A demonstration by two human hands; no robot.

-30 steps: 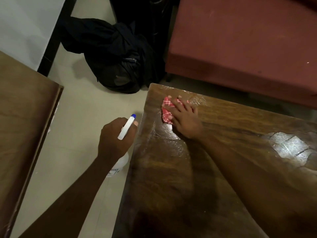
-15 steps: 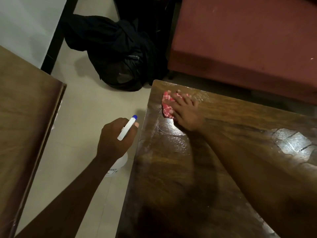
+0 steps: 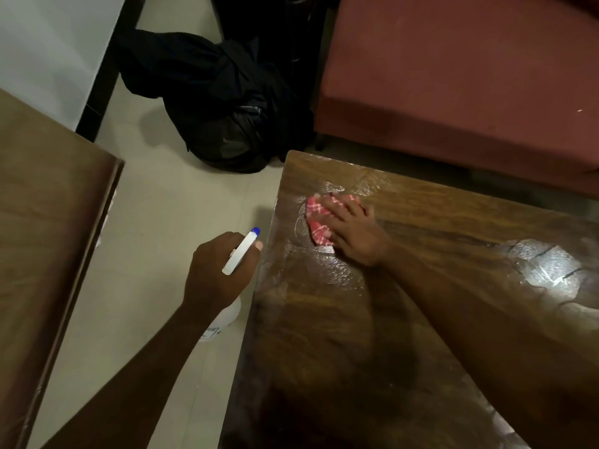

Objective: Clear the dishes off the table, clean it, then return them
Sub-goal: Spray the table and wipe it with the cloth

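Wiping of bench (image 3: 324,335), apparently wet.
Right grip (image 3: 356,233): laid flat, pressing red cloth (image 3: 317,218) near far corner; left grip (image 3: 218,270): curled round spray bottle (image 3: 240,252), off bench edge.

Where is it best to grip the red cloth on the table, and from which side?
Pinch the cloth at its bunched folds nearest the table edge, coming from above. The right hand presses flat on its other part, so probably only those raised folds are free to grip.
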